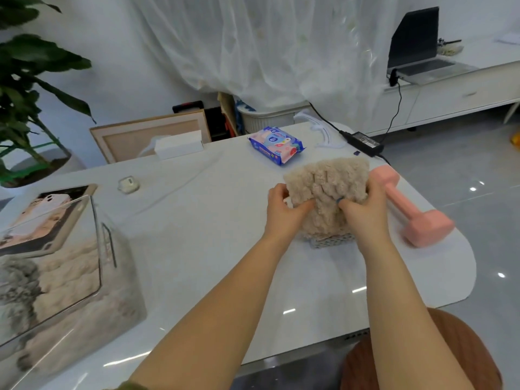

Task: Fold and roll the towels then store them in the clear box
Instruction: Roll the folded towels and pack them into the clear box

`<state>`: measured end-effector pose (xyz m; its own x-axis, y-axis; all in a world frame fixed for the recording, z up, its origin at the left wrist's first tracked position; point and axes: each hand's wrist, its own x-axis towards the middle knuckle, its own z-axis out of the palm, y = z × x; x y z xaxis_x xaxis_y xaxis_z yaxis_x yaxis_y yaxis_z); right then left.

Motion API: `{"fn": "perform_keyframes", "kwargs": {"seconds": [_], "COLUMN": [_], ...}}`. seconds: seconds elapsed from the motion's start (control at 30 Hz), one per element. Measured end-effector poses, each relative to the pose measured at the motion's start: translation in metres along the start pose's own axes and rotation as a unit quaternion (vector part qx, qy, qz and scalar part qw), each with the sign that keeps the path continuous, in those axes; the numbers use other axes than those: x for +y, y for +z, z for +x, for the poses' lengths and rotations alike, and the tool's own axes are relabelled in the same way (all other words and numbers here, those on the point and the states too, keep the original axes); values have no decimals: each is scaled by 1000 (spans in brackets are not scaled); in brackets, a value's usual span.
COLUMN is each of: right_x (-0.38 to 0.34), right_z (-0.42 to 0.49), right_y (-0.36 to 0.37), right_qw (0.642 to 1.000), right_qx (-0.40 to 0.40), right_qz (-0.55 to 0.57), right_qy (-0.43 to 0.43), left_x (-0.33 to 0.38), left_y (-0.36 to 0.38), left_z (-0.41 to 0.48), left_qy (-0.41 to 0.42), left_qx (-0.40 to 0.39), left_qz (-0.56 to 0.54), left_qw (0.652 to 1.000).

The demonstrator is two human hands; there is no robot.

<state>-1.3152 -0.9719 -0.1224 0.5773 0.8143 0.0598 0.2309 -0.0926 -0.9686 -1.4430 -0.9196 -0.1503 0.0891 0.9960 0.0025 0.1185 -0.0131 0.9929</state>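
A fluffy beige towel (327,182) lies bunched on the white table (213,226), right of centre. My left hand (284,211) grips its left edge with curled fingers. Its right side is held by my right hand (364,204), fingers curled into the pile. A grey towel (332,240) peeks out from under the beige one, mostly hidden. The clear box (70,277) stands at the near left with several beige and grey rolled towels inside.
A pink dumbbell (410,209) lies just right of my right hand. A wet-wipes pack (277,144), a white tissue box (178,144) and a power adapter (364,142) sit at the far side. A tablet (42,218) rests behind the box. A wooden stool (422,358) is at bottom right.
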Motion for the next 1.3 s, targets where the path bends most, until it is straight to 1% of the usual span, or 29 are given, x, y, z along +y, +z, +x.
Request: {"fn": "perform_keyframes", "kwargs": {"seconds": [0.07,0.17,0.27,0.37,0.47,0.53,0.57,0.6,0.7,0.77,0.83,0.87,0.97,1.03,1.07,1.1,1.13,1.17,1.2,1.23,1.27,1.3], "right_x": [-3,-14,-26,-39,-54,-64,-68,-72,-82,-97,-115,-123,-143,-154,-161,-168,-175,-180,-182,-182,-180,-176], "right_z": [-8,-13,-16,-24,-35,-42,-47,-54,-73,-88,-103,-106,-121,-126,-130,-130,-133,-133,-135,-138,-142,-148], "right_y": [-4,-9,-10,-5,8,18,28,43,80,114,152,168,219,248,263,273,288,301,313,328,343,355], "right_qw": [1000,997,993,979,954,939,926,909,856,825,801,795,790,779,774,778,778,778,767,745,716,690], "right_qx": [4,-33,-87,-164,-256,-303,-328,-355,-413,-455,-486,-496,-530,-562,-586,-604,-623,-624,-613,-597,-582,-566], "right_qz": [18,68,70,112,152,155,174,211,312,335,349,348,307,271,234,169,80,-22,-124,-213,-286,-342], "right_qy": [-12,-4,-26,-42,-44,-57,-62,-55,10,28,33,32,36,59,55,32,-15,-72,-140,-206,-258,-294], "left_x": [5,12,20,29,40,51,56,61,69,71,75,75,76,75,74,73,73,71,68,63,55,44], "left_y": [-5,-16,-33,-56,-95,-122,-138,-157,-202,-241,-284,-301,-362,-405,-427,-442,-458,-465,-468,-469,-468,-466], "left_z": [-5,-10,-17,-26,-35,-43,-48,-54,-70,-82,-92,-94,-100,-100,-99,-95,-92,-86,-79,-71,-64,-57], "left_qy": [-54,-95,-91,-77,-27,11,23,34,27,16,12,16,0,-34,-51,-63,-72,-74,-73,-75,-82,-87], "left_qx": [-40,-80,-123,-117,-83,-82,-79,-71,-48,-29,-17,-18,-26,-11,10,31,48,55,48,34,19,16], "left_qz": [-93,-167,-205,-188,-130,-90,-87,-95,-162,-182,-210,-232,-269,-232,-170,-72,43,154,245,308,348,388], "left_qw": [993,978,967,972,988,992,993,992,985,983,978,972,963,972,984,995,995,984,966,948,934,917]}}
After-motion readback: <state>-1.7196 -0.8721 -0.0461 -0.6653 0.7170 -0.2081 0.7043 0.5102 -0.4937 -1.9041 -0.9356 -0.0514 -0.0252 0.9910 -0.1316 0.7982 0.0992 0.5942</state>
